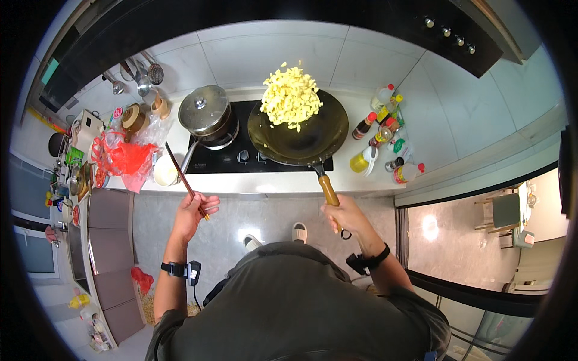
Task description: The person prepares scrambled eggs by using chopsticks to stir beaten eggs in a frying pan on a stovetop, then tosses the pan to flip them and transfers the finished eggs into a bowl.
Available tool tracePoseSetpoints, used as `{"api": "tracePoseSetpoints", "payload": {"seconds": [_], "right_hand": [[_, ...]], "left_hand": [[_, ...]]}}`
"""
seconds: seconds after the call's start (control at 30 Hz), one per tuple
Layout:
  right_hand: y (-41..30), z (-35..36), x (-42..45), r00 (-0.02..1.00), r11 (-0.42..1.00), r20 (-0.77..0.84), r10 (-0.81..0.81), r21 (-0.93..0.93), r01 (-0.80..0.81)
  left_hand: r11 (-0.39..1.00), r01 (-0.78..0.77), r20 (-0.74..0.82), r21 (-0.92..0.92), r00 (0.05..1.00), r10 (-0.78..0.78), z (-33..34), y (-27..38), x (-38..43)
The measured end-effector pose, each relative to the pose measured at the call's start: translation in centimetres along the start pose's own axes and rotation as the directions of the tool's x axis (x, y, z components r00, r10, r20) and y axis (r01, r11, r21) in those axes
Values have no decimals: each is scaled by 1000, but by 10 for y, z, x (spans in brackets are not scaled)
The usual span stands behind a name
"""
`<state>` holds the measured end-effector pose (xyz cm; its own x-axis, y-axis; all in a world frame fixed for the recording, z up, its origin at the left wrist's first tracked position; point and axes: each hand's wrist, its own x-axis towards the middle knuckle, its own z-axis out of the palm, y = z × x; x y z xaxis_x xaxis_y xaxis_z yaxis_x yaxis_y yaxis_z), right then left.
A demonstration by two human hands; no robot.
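My right hand (347, 213) grips the wooden handle (328, 189) of a dark wok (307, 140) over the right side of the gas hob (212, 163). A mass of pale yellow food pieces, which look like scrambled egg (291, 99), is in the air above the wok's far side, with a few bits flying loose. My left hand (197, 211) holds a pair of dark chopsticks (180, 175) between thumb and palm, their tips pointing up and away over the counter's front edge. Just left of the hob, near those tips, stands a white bowl (165, 172).
A lidded saucepan (204, 113) sits on the left burner, its handle pointing toward me. Several sauce and oil bottles (364, 126) crowd the counter right of the wok. Red plastic bags (128, 158) lie at left. Ladles (143, 83) hang on the wall beneath the range hood (451, 40).
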<state>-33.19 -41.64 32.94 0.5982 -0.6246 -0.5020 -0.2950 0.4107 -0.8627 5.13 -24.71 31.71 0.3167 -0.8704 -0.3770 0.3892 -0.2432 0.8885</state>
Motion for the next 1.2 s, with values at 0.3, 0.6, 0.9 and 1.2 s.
{"api": "tracePoseSetpoints", "payload": {"seconds": [0.3,0.6,0.9,1.2], "right_hand": [[-27,2,81,993,982,-63,-105,149,113],[-29,34,47,998,997,-6,-61,41,61],[-12,8,13,994,1000,-105,-26,-9,25],[-21,5,27,999,994,-48,-10,108,15]], "left_hand": [[1000,17,71,0,997,-17,27,14,13],[1000,8,39,-8,999,-7,14,14,20],[999,26,20,-28,999,-25,-11,-6,17],[999,41,23,-33,999,-40,-9,-6,11]]}}
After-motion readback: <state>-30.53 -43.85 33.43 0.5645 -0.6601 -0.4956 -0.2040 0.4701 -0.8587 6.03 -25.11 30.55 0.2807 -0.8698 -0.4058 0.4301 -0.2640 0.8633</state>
